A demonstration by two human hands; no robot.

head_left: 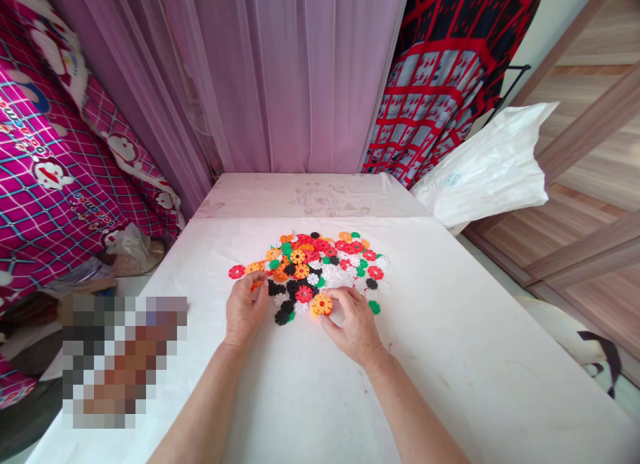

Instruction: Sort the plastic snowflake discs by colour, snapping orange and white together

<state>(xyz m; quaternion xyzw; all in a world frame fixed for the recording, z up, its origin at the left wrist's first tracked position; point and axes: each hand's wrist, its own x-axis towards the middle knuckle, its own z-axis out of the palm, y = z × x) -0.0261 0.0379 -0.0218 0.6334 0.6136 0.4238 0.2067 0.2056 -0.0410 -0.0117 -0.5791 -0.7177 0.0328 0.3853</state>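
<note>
From where I stand, the right hand (354, 321) pinches an orange disc (321, 305) between thumb and fingers, seemingly with another just beneath, at the near edge of the pile of notched discs (341, 275) on the table (450, 357). The left hand (249, 304) is half curled at the pile's left side — I cannot tell whether it grips anything. A light hold on the rim would, I think, leave the notches free. Two hands, one red disc (237, 271) at the pile's left end; overlapping pieces defeat a full count.
</note>
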